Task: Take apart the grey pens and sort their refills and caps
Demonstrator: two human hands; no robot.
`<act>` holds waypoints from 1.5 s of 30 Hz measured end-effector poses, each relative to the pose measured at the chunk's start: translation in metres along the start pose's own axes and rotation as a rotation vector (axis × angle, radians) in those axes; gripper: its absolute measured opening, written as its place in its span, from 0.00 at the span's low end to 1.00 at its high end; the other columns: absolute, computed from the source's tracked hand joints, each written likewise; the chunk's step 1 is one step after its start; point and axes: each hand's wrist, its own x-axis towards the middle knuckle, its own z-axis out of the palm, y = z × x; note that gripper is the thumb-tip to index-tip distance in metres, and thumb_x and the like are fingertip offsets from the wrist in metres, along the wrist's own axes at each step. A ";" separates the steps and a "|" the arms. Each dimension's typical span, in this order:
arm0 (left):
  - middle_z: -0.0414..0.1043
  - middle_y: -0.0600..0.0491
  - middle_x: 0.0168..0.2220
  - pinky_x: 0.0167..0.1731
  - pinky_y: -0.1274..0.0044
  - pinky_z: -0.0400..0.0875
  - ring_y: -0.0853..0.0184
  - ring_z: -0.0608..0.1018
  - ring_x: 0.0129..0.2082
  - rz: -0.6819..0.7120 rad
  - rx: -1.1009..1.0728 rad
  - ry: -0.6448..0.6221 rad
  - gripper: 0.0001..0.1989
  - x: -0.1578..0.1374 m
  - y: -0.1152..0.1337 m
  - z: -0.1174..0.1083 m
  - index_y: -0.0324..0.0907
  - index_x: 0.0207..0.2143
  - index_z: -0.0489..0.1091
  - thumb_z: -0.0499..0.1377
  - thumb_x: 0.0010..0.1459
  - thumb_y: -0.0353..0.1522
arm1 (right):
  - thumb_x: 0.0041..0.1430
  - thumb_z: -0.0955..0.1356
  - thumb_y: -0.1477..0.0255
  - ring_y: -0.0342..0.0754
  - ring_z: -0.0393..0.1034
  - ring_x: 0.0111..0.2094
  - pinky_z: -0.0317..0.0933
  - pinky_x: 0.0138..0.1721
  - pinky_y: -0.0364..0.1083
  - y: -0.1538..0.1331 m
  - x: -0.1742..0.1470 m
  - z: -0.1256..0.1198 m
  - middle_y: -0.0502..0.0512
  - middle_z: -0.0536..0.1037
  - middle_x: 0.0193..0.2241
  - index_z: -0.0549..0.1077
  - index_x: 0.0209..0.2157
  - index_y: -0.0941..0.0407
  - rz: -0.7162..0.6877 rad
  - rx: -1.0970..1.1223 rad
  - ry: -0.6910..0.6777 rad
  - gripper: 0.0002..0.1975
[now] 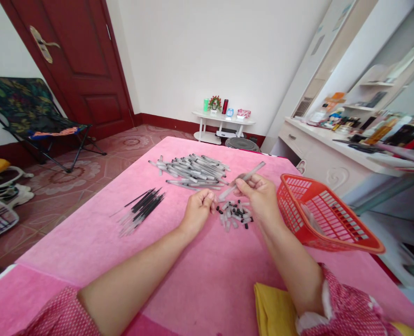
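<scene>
My right hand (259,193) is closed on a translucent pen barrel (254,170), which slants up to the right. Close to the barrel's lower end, the fingers of my left hand (198,210) are pinched together; what they hold, if anything, is too small to make out. Beneath the barrel lies a heap of small pen parts (234,215), some clear and some black. Beyond my hands is a pile of greyish pens (192,169) with dark ends. Thin black ink refills (145,205) are spread in a bundle to the left.
An orange-red plastic basket (327,179) stands right of my right hand, with a few pale pieces inside. A yellow cloth (275,308) lies at the near right of the pink-covered table (199,284). Further right is a white dresser (326,161) crowded with bottles.
</scene>
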 end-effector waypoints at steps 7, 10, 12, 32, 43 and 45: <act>0.69 0.55 0.32 0.30 0.80 0.64 0.71 0.72 0.29 0.104 0.056 0.064 0.13 -0.005 0.011 0.006 0.40 0.36 0.63 0.61 0.49 0.35 | 0.41 0.72 0.67 0.40 0.66 0.18 0.63 0.21 0.40 0.004 -0.005 0.006 0.50 0.74 0.20 0.70 0.26 0.59 0.063 0.005 -0.031 0.12; 0.70 0.54 0.29 0.28 0.80 0.65 0.71 0.72 0.27 0.091 0.022 0.052 0.08 -0.004 0.011 0.006 0.38 0.32 0.66 0.58 0.51 0.34 | 0.43 0.72 0.66 0.42 0.67 0.19 0.62 0.20 0.40 0.008 -0.009 0.011 0.49 0.73 0.18 0.68 0.26 0.58 0.052 -0.004 -0.041 0.12; 0.69 0.54 0.26 0.25 0.81 0.63 0.72 0.70 0.23 0.068 -0.011 0.046 0.07 -0.004 0.011 0.006 0.38 0.30 0.67 0.55 0.54 0.33 | 0.45 0.71 0.66 0.42 0.68 0.19 0.61 0.19 0.40 0.009 -0.010 0.013 0.49 0.73 0.18 0.67 0.27 0.58 0.031 -0.003 -0.035 0.12; 0.61 0.58 0.20 0.14 0.84 0.54 0.77 0.62 0.14 -0.241 -0.389 -0.361 0.18 0.006 0.031 -0.009 0.37 0.32 0.63 0.54 0.53 0.45 | 0.44 0.72 0.67 0.42 0.67 0.18 0.62 0.19 0.40 -0.002 -0.008 0.007 0.49 0.74 0.19 0.67 0.26 0.58 -0.036 -0.021 -0.132 0.12; 0.45 0.64 0.15 0.13 0.84 0.42 0.79 0.47 0.12 -0.230 -0.570 -0.465 0.17 -0.012 0.037 0.010 0.39 0.27 0.59 0.53 0.55 0.45 | 0.55 0.63 0.55 0.37 0.55 0.12 0.49 0.13 0.37 -0.002 -0.020 0.018 0.47 0.70 0.17 0.65 0.26 0.56 -0.022 0.109 -0.072 0.17; 0.42 0.64 0.16 0.12 0.84 0.39 0.79 0.45 0.12 -0.361 -0.818 -0.585 0.16 -0.015 0.041 0.011 0.40 0.27 0.58 0.54 0.54 0.44 | 0.55 0.63 0.56 0.36 0.52 0.12 0.45 0.12 0.37 -0.008 -0.025 0.023 0.47 0.68 0.16 0.65 0.26 0.56 -0.032 0.125 -0.063 0.17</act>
